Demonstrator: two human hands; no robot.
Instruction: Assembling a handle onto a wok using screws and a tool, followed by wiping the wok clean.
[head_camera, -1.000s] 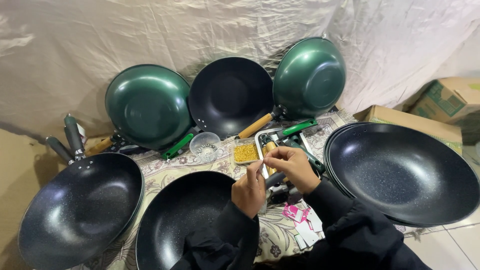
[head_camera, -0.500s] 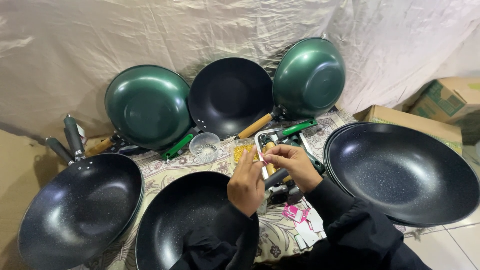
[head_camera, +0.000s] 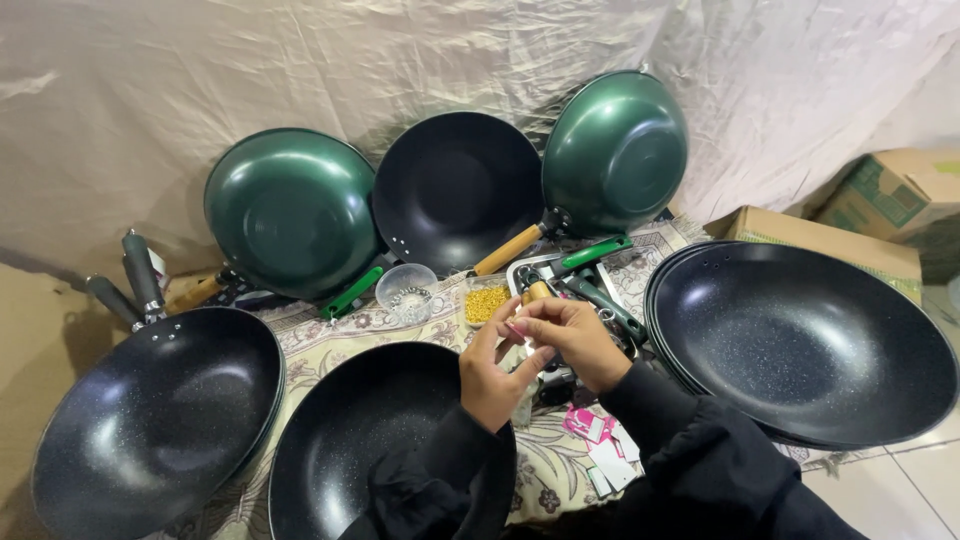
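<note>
**Hands closed up over the tray, small part pinched between them**

Since the earlier frame, left hand (head_camera: 492, 372) has risen and met right hand (head_camera: 566, 340); fingertips now touching. Both grips pressed together, pinching a small piece, too small to identify, just near of the wooden handle end (head_camera: 537, 291). Piece sits between both grips, equally close. Handle's long axis hidden. Parts tray (head_camera: 575, 290) lies just beyond; yellow-bits container (head_camera: 486, 302) far-left of the hands.

You see three woks (head_camera: 457, 190) leaning on the cloth backdrop (head_camera: 200, 70), two green, one black. Black woks (head_camera: 150, 420) lie flat around. A clear cup (head_camera: 405, 290) sits beside a yellow tray (head_camera: 485, 302); boxes (head_camera: 880, 200) stand far right.
</note>
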